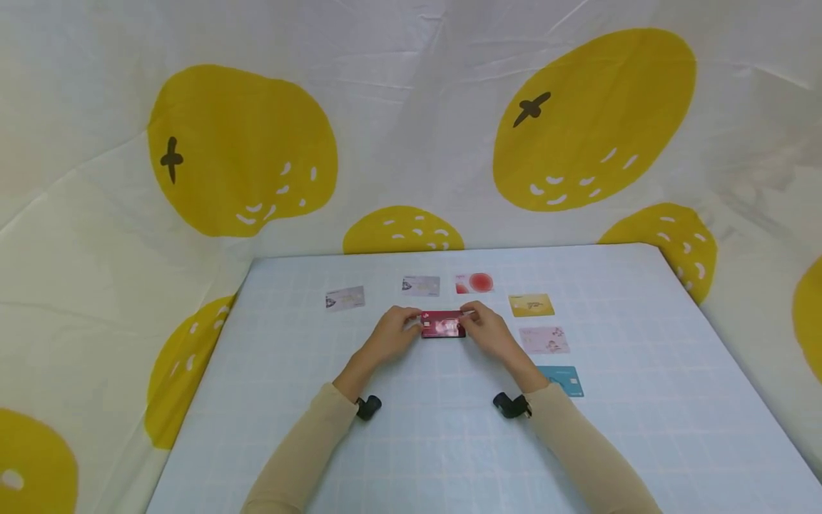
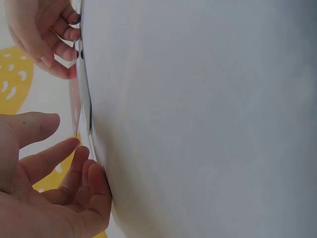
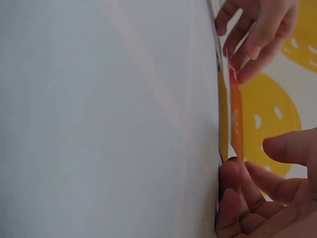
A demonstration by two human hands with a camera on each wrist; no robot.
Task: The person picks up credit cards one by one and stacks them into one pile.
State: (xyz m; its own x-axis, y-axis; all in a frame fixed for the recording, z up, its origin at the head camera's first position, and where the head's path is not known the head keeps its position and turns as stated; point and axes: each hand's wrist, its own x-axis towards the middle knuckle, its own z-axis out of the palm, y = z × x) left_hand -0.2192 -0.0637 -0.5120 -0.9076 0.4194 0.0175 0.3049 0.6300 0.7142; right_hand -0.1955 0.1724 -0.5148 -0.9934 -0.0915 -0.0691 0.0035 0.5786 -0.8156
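The red card point(image 1: 442, 325) is mid-frame in the head view, gripped at its ends by left hand point(image 1: 390, 335) and right hand point(image 1: 491, 333); six other cards point(image 1: 531, 305) already lie out. Left wrist view, then right: seemingly not yet released.

Two hands at the ends of a thin red-orange card point(image 3: 237, 119), seen nearly edge-on.
The right hand point(image 3: 290, 203), below, has bent fingers at the card's lower end, its thumb apart; the left hand point(image 3: 265, 29) has fingers at the upper end. Beside the card runs a yellow strip point(image 3: 223, 116), then the pale tabletop point(image 3: 109, 124); behind hangs yellow-patched cloth point(image 3: 275, 106).
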